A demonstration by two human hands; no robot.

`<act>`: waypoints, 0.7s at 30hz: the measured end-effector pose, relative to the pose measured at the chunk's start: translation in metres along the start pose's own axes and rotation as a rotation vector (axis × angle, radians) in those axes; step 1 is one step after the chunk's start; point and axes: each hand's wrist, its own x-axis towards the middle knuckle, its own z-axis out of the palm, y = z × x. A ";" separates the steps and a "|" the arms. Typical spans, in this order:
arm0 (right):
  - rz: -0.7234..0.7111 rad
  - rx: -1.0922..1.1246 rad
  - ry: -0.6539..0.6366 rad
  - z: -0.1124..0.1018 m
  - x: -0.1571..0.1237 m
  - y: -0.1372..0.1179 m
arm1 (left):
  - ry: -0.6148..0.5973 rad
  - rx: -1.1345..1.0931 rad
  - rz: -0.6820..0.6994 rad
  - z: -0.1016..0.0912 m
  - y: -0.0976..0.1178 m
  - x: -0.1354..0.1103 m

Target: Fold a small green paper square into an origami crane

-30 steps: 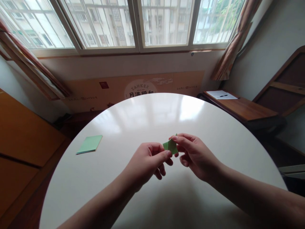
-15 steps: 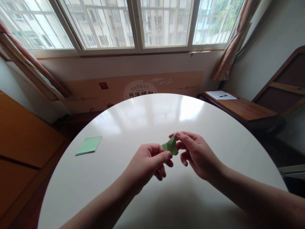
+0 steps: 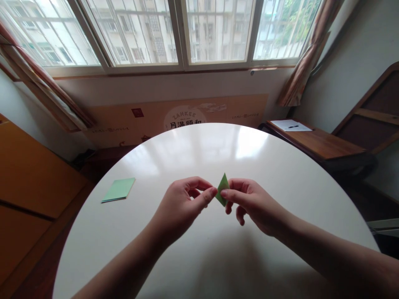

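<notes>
A small piece of folded green paper (image 3: 224, 182), narrow and diamond-shaped with a point at the top, is held above the white table. My right hand (image 3: 247, 195) pinches it between thumb and index finger, the thumb lying across its front. From the other side, my left hand (image 3: 190, 199) has thumb and index finger pressed together at the paper's left corner. The paper's back and part of its right edge are hidden by my fingers.
On the left of the round white table (image 3: 174, 153) lies a stack of square green paper (image 3: 119, 189). A wooden side table (image 3: 335, 139) at the right bears a white sheet (image 3: 282, 125) and a pen (image 3: 293, 126). Windows and curtains are behind.
The folded green paper has turned and now looks like a narrow diamond. My right hand has moved from its top tip to its right side; my left hand has shifted slightly left, to its corner.
</notes>
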 end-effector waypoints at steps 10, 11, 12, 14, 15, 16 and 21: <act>0.014 -0.116 -0.068 0.006 -0.004 0.000 | -0.071 -0.138 -0.065 0.002 0.002 0.000; 0.005 -0.107 -0.068 0.006 -0.004 0.000 | -0.061 -0.152 -0.072 0.004 0.002 0.000; -0.003 -0.100 -0.070 0.006 -0.003 0.001 | -0.052 -0.164 -0.079 0.005 0.002 0.001; -0.006 -0.087 -0.067 0.005 -0.003 0.000 | -0.053 -0.188 -0.091 0.006 0.000 0.002; 0.002 -0.080 -0.061 0.005 -0.002 0.000 | -0.060 -0.198 -0.097 0.006 0.000 0.002; 0.015 -0.073 -0.056 0.005 -0.002 -0.001 | -0.072 -0.207 -0.102 0.006 -0.001 0.002; 0.108 -0.024 -0.087 0.005 -0.004 -0.005 | -0.156 -0.205 -0.131 0.001 -0.001 0.002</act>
